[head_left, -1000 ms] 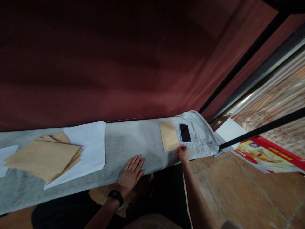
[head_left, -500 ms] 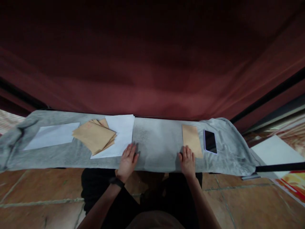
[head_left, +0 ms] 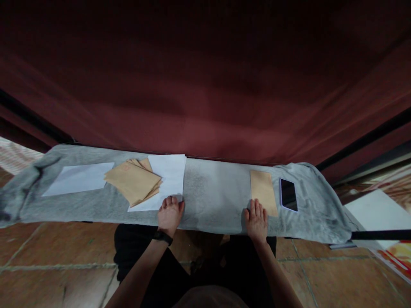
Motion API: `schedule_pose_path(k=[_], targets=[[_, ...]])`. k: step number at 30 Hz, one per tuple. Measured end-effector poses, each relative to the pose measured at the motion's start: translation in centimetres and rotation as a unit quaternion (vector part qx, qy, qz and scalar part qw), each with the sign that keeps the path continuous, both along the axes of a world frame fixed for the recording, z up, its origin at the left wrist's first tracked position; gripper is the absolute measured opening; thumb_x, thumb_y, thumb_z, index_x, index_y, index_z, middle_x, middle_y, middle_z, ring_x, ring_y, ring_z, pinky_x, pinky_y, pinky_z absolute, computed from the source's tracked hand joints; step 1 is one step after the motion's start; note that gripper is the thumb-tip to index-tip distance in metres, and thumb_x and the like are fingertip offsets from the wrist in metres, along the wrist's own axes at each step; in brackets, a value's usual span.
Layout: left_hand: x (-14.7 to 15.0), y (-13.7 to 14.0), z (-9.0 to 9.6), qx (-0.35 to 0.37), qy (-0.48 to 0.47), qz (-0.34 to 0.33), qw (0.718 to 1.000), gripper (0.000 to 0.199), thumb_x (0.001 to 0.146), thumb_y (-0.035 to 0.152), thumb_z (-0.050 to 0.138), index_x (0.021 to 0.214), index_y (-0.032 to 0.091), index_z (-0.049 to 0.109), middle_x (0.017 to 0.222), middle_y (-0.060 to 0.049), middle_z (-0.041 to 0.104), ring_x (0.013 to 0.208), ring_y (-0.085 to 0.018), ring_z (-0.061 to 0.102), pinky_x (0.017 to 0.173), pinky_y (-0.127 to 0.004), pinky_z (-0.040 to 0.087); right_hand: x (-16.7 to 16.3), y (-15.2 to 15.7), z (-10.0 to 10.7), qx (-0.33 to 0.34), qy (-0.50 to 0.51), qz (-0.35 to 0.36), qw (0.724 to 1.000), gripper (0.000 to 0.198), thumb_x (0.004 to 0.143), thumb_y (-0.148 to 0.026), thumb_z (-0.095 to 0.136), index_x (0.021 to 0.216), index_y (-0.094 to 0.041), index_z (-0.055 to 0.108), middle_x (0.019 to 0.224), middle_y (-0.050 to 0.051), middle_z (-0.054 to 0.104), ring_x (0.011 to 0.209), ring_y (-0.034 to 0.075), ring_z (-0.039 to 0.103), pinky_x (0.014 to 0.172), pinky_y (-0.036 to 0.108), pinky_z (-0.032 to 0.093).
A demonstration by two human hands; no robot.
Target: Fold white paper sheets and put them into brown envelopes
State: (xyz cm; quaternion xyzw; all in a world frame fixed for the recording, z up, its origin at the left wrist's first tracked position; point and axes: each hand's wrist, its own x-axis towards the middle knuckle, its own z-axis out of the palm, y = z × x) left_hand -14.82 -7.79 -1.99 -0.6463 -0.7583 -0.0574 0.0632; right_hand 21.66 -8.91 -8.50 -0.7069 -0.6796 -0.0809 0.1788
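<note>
My left hand [head_left: 169,215] is at the near right corner of a stack of white paper [head_left: 171,175]. Its fingers are curled in on the sheets, with the thumb at the paper's right edge. Partly covering this stack is a fanned pile of brown envelopes [head_left: 133,182], the top one bearing a faint red mark. My right hand [head_left: 257,218] lies flat, fingers stretched out over the near end of a single brown envelope [head_left: 263,190]. Its thumb rests on the cloth to the left of that envelope.
Grey cloth [head_left: 215,192] covers the narrow table. Another white sheet [head_left: 80,179] lies at the far left, and a phone [head_left: 289,195] right of the single envelope. A dark red curtain [head_left: 205,107] hangs behind. At the right edge are a white board [head_left: 379,214] and a black bar [head_left: 382,235].
My left hand has shifted onto the white paper's corner and its fingers have bent from outstretched to curled. My right hand stays flat on the envelope. The whole view has shifted slightly.
</note>
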Motion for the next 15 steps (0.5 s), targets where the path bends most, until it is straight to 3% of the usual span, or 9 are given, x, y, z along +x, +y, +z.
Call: schedule_pose_path(k=[3, 7, 12, 15], targets=[[0.7, 0.6, 1.1, -0.051, 0.001, 0.03, 0.998, 0.032, 0.098, 0.028, 0.041, 0.106, 0.01, 0.066, 0.105, -0.018, 0.07, 0.104, -0.031, 0.067, 0.079, -0.038, 0.056, 0.0, 0.0, -0.1, 0.011, -0.017, -0.001, 1.0, 0.059, 0.107, -0.041, 0.031, 0.154, -0.007, 0.044, 0.155, 0.023, 0.047, 0.142, 0.035, 0.046, 0.118, 0.054, 0.03], [0.5, 0.7, 2.2, -0.06, -0.057, 0.036, 0.996, 0.031, 0.096, 0.021, 0.044, 0.115, 0.013, 0.067, 0.108, -0.015, 0.072, 0.102, -0.028, 0.068, 0.079, -0.035, 0.053, 0.0, 0.0, 0.0, 0.018, -0.025, -0.006, 1.0, 0.059, 0.107, -0.041, 0.029, 0.153, -0.007, 0.045, 0.154, 0.022, 0.049, 0.141, 0.034, 0.047, 0.117, 0.053, 0.03], [0.0, 0.7, 3.1, -0.003, -0.142, 0.068, 0.988, 0.025, 0.095, 0.024, 0.046, 0.103, 0.018, 0.069, 0.102, -0.013, 0.074, 0.095, -0.026, 0.069, 0.079, -0.034, 0.051, -0.1, 0.0, 0.0, 0.017, -0.026, -0.003, 1.0, 0.059, 0.107, -0.04, 0.027, 0.153, -0.007, 0.045, 0.154, 0.022, 0.049, 0.142, 0.034, 0.045, 0.118, 0.053, 0.029], [-0.2, 1.3, 2.9, 0.049, -0.288, 0.097, 0.951, 0.012, 0.085, 0.027, 0.058, 0.081, 0.02, 0.068, 0.082, -0.007, 0.073, 0.08, -0.023, 0.068, 0.071, -0.032, 0.049, -0.1, 0.0, 0.0, 0.009, -0.023, -0.004, 1.0, 0.059, 0.107, -0.04, 0.028, 0.153, -0.007, 0.044, 0.156, 0.022, 0.048, 0.143, 0.033, 0.045, 0.118, 0.053, 0.029]])
